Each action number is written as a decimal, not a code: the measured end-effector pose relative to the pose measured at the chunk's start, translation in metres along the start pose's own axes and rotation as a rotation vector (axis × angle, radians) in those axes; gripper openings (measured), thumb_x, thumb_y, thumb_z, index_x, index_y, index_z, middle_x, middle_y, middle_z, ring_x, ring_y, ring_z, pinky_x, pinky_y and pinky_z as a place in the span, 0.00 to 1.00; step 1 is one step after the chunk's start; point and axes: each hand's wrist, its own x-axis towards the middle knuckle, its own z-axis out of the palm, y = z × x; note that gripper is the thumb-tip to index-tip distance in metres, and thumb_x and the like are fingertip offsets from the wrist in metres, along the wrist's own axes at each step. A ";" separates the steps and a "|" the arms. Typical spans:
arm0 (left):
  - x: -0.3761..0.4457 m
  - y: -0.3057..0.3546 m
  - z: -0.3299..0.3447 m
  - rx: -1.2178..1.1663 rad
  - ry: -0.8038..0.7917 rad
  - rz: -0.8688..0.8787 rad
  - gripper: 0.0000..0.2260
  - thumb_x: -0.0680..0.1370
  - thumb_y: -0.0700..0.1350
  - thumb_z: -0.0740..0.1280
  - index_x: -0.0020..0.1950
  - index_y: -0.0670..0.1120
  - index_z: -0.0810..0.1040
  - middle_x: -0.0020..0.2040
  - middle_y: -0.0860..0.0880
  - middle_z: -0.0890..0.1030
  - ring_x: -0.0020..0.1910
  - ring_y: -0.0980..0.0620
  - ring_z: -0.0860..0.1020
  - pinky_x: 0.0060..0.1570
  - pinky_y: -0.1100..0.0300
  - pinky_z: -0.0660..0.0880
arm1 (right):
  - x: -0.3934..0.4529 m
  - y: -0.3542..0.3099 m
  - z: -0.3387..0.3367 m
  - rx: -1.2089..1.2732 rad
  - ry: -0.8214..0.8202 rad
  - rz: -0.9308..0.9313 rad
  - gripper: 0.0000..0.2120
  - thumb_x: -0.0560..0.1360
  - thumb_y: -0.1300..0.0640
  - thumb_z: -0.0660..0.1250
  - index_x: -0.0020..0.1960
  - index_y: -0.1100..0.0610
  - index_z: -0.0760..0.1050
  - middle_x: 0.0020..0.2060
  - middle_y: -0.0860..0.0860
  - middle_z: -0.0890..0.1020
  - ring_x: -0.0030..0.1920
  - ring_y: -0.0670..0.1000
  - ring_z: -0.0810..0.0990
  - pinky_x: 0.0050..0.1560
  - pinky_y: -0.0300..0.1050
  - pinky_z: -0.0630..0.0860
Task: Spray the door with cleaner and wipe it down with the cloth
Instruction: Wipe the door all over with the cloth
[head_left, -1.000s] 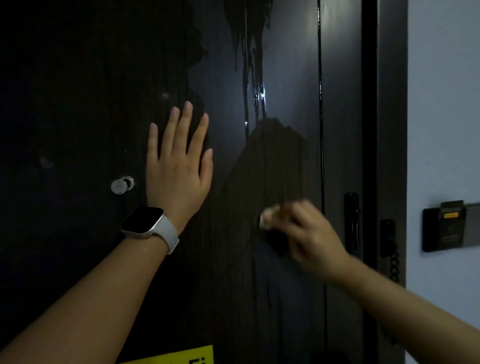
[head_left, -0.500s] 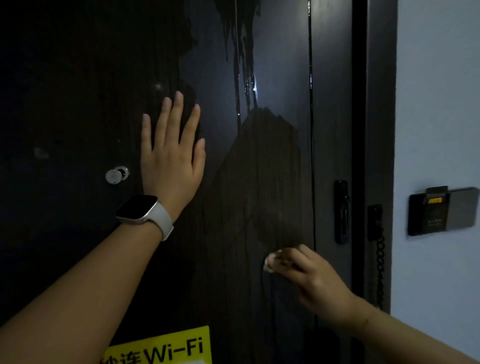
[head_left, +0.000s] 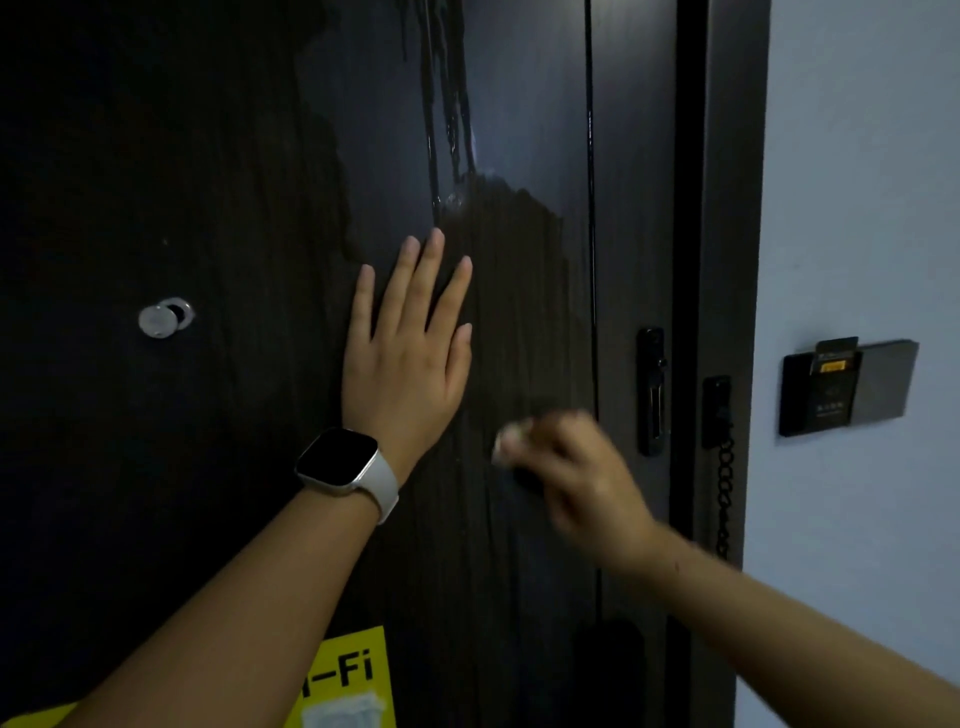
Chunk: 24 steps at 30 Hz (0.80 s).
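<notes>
Against the dark door (head_left: 234, 467), the left hand (head_left: 405, 364) is laid flat, fingers straight and slightly spread, palm pressed to the panel; its grip is released and nothing is held. A watch (head_left: 345, 465) with a pale strap is worn on that wrist. To the right and a little lower, the right hand (head_left: 571, 467) is blurred, fingers curled, and a small pale cloth (head_left: 506, 441) is grasped in its grip and held against the door, only a light edge of it being seen past the fingertips. Streaks of liquid (head_left: 447, 104) are seen running down the upper panel, and a darker wet patch (head_left: 519, 291) is spread below them, between the left fingertips and the door's right edge. A round metal peephole cover (head_left: 165, 317) is fixed to the door, well left of the left hand. A black latch plate (head_left: 651, 389) is mounted near the door's right edge, just beside the right hand, and a chain (head_left: 723, 493) is hung from the frame next to it. A yellow sign (head_left: 348, 675) is stuck low on the door, partly hidden by the left forearm. On the pale wall (head_left: 857, 156) at right, a card holder (head_left: 841, 389) is mounted. No spray bottle can be made out.
</notes>
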 end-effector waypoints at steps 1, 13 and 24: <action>0.000 0.000 0.001 0.004 0.005 0.000 0.24 0.83 0.51 0.51 0.79 0.48 0.53 0.80 0.44 0.51 0.79 0.46 0.49 0.76 0.43 0.47 | -0.028 -0.010 0.008 0.008 -0.092 -0.034 0.17 0.78 0.61 0.61 0.67 0.56 0.72 0.57 0.55 0.77 0.53 0.52 0.77 0.49 0.48 0.76; -0.001 0.002 0.000 0.025 0.013 -0.009 0.24 0.84 0.51 0.51 0.80 0.49 0.52 0.80 0.45 0.50 0.79 0.46 0.49 0.76 0.45 0.44 | 0.088 0.021 -0.026 -0.141 0.187 0.157 0.15 0.76 0.61 0.62 0.61 0.59 0.78 0.51 0.58 0.76 0.50 0.54 0.74 0.47 0.44 0.73; -0.002 0.003 0.001 0.019 0.038 -0.012 0.24 0.84 0.51 0.51 0.79 0.48 0.55 0.80 0.45 0.52 0.79 0.46 0.50 0.76 0.44 0.47 | -0.051 0.004 0.001 -0.109 -0.264 -0.165 0.20 0.76 0.62 0.60 0.67 0.56 0.72 0.57 0.52 0.73 0.47 0.52 0.73 0.40 0.47 0.76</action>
